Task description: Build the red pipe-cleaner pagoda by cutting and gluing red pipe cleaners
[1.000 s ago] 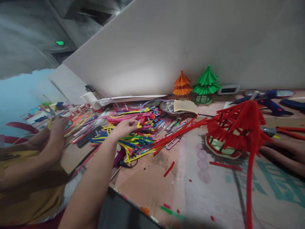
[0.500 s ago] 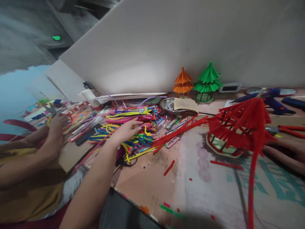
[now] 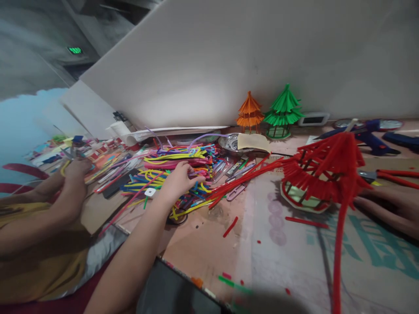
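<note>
My left hand point(image 3: 178, 181) reaches over a heap of colourful pipe cleaners point(image 3: 176, 159), thumb apart from the half-bent fingers; I see nothing held in it. A small white square piece point(image 3: 150, 192) shows beside that wrist. On the right stands a red pipe-cleaner pavilion point(image 3: 322, 174) with a tiered roof and pale base, one long red strand hanging toward me. My right hand point(image 3: 389, 209) is at its right side, seemingly gripping it, with the fingertips partly hidden behind the red fringe. Several red pipe cleaners point(image 3: 244, 181) lie between the heap and the pavilion.
An orange pavilion point(image 3: 250, 113) and a green one point(image 3: 284, 111) stand by the white partition. Red-handled pliers point(image 3: 393, 174) and a blue glue gun point(image 3: 373, 137) lie at right. A metal bowl point(image 3: 225, 143) sits behind the heap. Another person's hands point(image 3: 77, 168) hold scissors at left.
My left hand has shifted slightly right over the heap, its fingers more bent. The white square piece has come into view beside the wrist. My right hand stays by the red pavilion.
</note>
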A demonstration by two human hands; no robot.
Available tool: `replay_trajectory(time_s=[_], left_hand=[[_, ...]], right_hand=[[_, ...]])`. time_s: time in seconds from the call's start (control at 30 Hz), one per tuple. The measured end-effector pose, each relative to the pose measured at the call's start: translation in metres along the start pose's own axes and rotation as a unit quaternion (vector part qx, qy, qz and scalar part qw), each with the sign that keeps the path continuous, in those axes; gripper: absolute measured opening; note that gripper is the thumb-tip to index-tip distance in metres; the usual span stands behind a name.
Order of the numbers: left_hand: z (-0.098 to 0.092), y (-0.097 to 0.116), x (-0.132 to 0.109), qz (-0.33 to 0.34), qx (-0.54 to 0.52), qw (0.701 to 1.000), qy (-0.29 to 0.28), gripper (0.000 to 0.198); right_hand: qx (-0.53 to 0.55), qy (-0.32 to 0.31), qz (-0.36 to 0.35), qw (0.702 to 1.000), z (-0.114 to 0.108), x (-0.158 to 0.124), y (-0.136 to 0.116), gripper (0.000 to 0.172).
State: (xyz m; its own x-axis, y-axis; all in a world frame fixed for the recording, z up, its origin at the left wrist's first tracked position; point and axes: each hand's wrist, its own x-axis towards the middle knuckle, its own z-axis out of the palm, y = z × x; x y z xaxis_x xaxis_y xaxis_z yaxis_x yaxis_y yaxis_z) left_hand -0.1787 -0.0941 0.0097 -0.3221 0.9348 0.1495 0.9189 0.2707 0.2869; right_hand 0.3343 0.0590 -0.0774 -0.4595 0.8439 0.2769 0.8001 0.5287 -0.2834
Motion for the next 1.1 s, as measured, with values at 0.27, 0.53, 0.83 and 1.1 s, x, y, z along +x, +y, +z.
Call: replay_trajectory(time_s=[0.27,0.53,0.83,1.1], left_hand=[[0.001,-0.007,-0.008,0.063,0.045,0.995,-0.058,0.048],[-0.028,0.003,-0.007,-0.002,0.008,1.0,-0.02,0.038],[-0.081,0.032,-0.024,0.004,-0.009,0.996,0.093,0.037],[-0.047,-0.016,-0.051,0.153,0.129,0.974,-0.11,0.044]], right_hand=[[-0.016,-0.047,-0.022,0.999,0.002,-0.001,0.009,0.053],[-0.021,-0.041,-0.042,0.998,-0.002,0.003,0.003,0.062],[-0.015,-0.043,-0.041,0.998,-0.009,0.005,-0.012,0.063],[-0.013,-0.074,-0.039,0.996,-0.018,0.005,-0.021,0.053]])
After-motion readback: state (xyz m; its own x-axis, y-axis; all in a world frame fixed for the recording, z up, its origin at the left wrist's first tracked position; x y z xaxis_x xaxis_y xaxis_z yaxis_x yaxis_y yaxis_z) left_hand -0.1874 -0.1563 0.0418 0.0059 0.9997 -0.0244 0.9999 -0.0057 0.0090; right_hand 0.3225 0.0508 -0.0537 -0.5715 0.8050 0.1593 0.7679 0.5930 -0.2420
